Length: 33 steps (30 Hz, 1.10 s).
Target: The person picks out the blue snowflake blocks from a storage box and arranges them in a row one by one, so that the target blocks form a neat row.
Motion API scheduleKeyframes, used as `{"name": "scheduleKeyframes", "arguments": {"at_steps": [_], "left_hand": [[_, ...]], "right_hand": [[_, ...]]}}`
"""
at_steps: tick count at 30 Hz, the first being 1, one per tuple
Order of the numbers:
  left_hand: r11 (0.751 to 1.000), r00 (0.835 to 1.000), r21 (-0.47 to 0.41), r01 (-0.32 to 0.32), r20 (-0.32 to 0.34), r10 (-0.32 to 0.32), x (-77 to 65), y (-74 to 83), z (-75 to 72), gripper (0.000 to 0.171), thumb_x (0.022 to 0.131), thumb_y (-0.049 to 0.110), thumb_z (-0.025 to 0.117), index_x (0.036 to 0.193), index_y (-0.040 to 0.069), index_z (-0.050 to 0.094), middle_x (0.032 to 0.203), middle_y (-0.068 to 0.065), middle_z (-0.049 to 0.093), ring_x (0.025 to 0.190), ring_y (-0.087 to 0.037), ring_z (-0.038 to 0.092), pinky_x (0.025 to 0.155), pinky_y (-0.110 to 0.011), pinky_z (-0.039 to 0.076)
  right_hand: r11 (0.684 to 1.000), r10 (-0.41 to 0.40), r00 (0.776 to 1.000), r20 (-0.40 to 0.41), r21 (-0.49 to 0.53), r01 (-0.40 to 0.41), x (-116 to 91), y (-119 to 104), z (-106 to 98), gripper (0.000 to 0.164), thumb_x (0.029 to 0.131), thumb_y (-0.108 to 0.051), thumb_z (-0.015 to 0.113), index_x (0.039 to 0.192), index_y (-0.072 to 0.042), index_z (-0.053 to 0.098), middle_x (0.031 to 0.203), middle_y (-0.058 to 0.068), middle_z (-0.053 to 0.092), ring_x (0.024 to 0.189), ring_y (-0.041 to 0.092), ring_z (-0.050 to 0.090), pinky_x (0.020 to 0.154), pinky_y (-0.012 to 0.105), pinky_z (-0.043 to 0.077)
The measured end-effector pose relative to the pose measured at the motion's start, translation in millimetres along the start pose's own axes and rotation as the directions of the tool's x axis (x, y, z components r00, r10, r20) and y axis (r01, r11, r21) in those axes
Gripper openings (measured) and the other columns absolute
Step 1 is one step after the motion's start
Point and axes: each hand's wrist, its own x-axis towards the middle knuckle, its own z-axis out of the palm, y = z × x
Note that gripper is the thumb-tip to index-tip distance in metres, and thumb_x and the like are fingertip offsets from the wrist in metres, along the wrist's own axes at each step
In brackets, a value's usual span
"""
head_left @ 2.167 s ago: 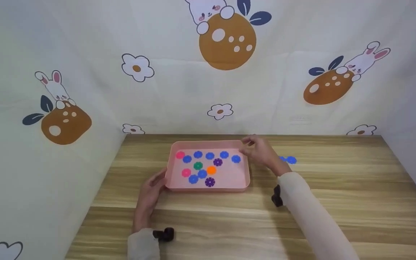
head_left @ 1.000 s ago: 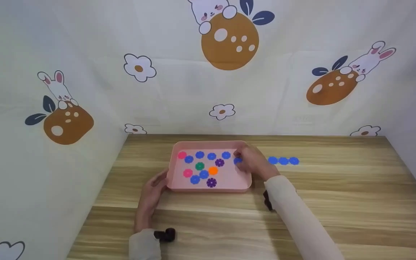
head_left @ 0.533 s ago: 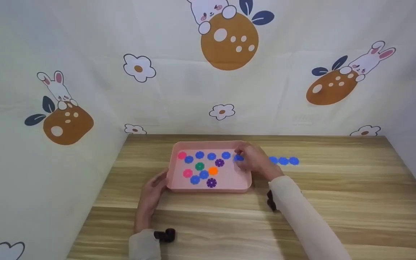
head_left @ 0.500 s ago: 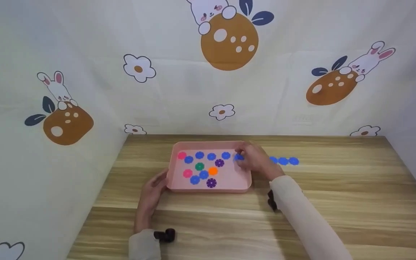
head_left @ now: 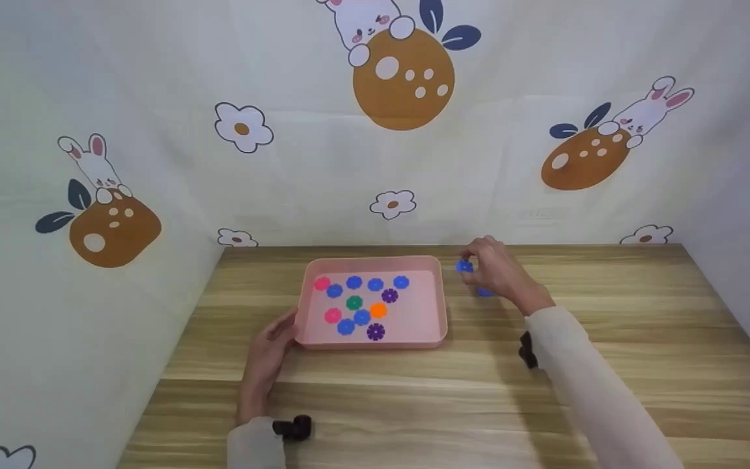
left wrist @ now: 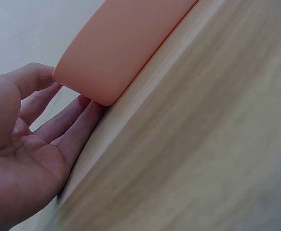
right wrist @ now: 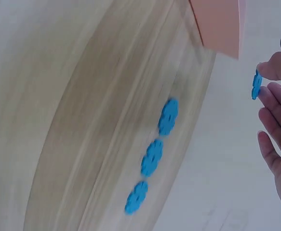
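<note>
A pink rectangular tray (head_left: 414,322) lies on the table, holding several flower-shaped plastic discs: blue, pink, purple, one green (head_left: 354,303) and one orange (head_left: 378,311). At its left end my left hand (head_left: 267,355) touches the tray wall, fingers fairly straight; in the left wrist view the thumb meets the rim and the other fingertips sit low against the wall (left wrist: 101,57). Right of the tray, my right hand (head_left: 499,270) pinches a blue flower-shaped disc (right wrist: 257,85) between thumb and fingers, raised above the table. Below it, the right wrist view shows three blue discs (right wrist: 152,158) in a row.
The wood-grain table (head_left: 414,404) ends at a patterned cloth backdrop (head_left: 310,182), with cloth at both sides too. In the head view my right hand hides most of the row of discs. A black wrist mount (head_left: 293,428) sits on the left sleeve.
My right hand has lifted a blue disc from the tray's right end and carried it rightward, out past the rim. My left hand has stayed against the tray.
</note>
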Motion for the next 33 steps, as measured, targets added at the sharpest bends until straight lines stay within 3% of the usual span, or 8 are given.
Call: {"name": "scheduleKeyframes", "arguments": {"at_steps": [4,14,22,33], "left_hand": [[1.0,1.0,-0.004,0.001,0.001,-0.001,-0.1,0.6,-0.2,0.042,0.102,0.018,0.058,0.143,0.013,0.055,0.152,-0.013,0.05,0.142,-0.026,0.048,0.116,-0.035,0.046],[1.0,1.0,0.003,-0.009,0.005,0.009,-1.0,0.5,0.4,0.042,0.102,0.02,0.058,0.143,0.015,0.055,0.153,-0.012,0.049,0.143,-0.027,0.046,0.118,-0.037,0.044],[1.0,1.0,0.005,0.0,-0.012,0.0,-0.8,0.5,1.3,0.042,0.101,0.023,0.06,0.142,0.015,0.056,0.152,-0.01,0.051,0.142,-0.026,0.047,0.119,-0.04,0.043],[1.0,1.0,0.013,-0.021,0.007,0.021,-0.8,-0.9,0.1,0.044,0.102,0.022,0.058,0.144,0.011,0.053,0.154,-0.012,0.048,0.144,-0.027,0.045,0.119,-0.039,0.042]], "right_hand": [[1.0,0.007,1.0,-0.006,-0.009,-0.007,-9.1,17.8,-11.7,0.035,0.079,-0.012,0.075,0.111,0.002,0.073,0.105,0.017,0.072,0.102,0.034,0.061,0.092,0.051,0.055],[0.987,0.156,0.986,0.061,0.016,-0.158,-39.9,66.4,-36.1,0.042,0.085,-0.014,0.075,0.121,0.006,0.067,0.117,0.024,0.067,0.113,0.043,0.059,0.098,0.057,0.053],[0.951,0.295,0.946,0.134,0.056,-0.304,-59.9,94.2,-37.5,0.048,0.091,-0.017,0.072,0.13,0.007,0.06,0.129,0.029,0.061,0.122,0.046,0.057,0.107,0.062,0.047],[0.956,0.281,0.95,0.133,0.051,-0.29,-77.2,106.8,-24.5,0.043,0.089,-0.01,0.066,0.125,0.012,0.061,0.125,0.03,0.064,0.119,0.045,0.06,0.105,0.061,0.048]]}}
